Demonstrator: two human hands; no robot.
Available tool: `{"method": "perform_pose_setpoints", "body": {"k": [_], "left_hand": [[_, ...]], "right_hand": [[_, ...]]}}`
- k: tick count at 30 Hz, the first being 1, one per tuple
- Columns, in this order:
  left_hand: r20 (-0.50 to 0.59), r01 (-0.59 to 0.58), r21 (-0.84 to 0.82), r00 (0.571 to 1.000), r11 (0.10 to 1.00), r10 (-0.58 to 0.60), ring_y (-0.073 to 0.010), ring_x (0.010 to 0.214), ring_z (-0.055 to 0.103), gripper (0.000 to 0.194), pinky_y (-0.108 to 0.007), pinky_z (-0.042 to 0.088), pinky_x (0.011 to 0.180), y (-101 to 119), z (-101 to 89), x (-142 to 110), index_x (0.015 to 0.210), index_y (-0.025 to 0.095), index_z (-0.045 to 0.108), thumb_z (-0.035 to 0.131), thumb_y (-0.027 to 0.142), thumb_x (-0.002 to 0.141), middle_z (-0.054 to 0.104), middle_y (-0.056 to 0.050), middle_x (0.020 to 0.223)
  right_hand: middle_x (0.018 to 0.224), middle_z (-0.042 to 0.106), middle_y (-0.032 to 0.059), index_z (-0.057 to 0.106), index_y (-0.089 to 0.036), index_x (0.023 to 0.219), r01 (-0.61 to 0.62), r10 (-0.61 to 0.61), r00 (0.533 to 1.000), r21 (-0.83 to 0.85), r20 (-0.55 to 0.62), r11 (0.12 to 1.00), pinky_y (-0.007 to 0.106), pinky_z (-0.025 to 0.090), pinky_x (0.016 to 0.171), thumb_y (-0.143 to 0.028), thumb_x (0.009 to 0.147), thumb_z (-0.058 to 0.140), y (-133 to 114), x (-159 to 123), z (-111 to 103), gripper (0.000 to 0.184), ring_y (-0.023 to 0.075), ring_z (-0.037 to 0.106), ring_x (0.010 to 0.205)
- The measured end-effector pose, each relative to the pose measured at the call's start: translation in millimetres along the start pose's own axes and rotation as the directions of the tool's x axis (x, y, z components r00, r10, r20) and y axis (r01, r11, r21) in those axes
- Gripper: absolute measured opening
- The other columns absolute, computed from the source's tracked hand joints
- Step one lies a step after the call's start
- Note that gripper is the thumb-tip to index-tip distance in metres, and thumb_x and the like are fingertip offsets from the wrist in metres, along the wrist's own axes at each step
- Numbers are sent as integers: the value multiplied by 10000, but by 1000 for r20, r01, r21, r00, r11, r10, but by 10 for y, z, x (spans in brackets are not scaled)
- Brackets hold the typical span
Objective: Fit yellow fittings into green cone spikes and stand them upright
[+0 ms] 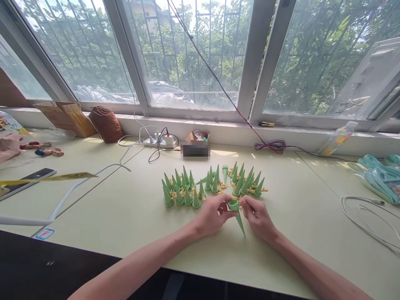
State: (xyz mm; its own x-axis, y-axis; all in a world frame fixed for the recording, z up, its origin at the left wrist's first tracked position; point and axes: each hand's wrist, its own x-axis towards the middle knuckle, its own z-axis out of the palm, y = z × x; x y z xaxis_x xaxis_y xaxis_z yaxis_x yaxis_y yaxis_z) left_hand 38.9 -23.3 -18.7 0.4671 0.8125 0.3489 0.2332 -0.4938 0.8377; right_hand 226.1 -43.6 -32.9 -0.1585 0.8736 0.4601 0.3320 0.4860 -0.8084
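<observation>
A green plastic watering spike is held by my left hand, its open round end up and its point slanting down toward the table. Closed in a pinch, my right hand is at the right side of the spike's collar. A bit of a small yellow valve shows at its fingertips; the rest is hidden. Beyond my hands stand several green spikes in a left group and a right group, points up, with small yellow valves at their bases. Between these groups are more spikes and loose yellow valves.
Behind the spikes are a small cardboard box and a power strip. A white cable and a phone lie left. On the right are a coiled cable, teal plastic items and a leaning bottle.
</observation>
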Motion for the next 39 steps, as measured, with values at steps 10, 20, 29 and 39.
{"method": "perform_pose_setpoints", "body": {"k": [10,20,29,39], "left_hand": [[2,-321,117,946,940,323,-102,667,604,237,-192,509,562,27,9,-59,1135,164,560,627,215,913,620,-53,928],[31,-477,190,876,858,481,-80,630,549,340,-220,519,594,10,-37,-45,1291,198,509,568,213,957,577,-91,1064],[76,-514,285,854,809,515,-90,644,539,365,-245,498,593,-15,-36,-55,1311,201,522,442,105,968,534,-93,1070],[60,-540,379,825,752,562,-44,555,469,283,-204,449,523,-55,-58,-29,1181,231,613,464,110,974,520,-60,1038]], "right_hand": [[571,360,-43,375,-216,672,75,-73,997,93,-26,993,249,268,465,-314,1027,382,4,-24,5,368,112,310,493],[570,356,-46,385,-212,674,90,-86,995,98,-46,991,246,266,464,-305,1028,390,-16,-36,11,366,107,308,490],[568,313,-53,346,-218,657,24,-21,999,71,-36,997,258,240,467,-345,1020,399,13,-49,29,389,106,283,489],[567,316,-52,359,-215,650,-17,18,999,43,-30,999,260,245,472,-363,1012,418,-5,-15,35,395,110,278,503]]}}
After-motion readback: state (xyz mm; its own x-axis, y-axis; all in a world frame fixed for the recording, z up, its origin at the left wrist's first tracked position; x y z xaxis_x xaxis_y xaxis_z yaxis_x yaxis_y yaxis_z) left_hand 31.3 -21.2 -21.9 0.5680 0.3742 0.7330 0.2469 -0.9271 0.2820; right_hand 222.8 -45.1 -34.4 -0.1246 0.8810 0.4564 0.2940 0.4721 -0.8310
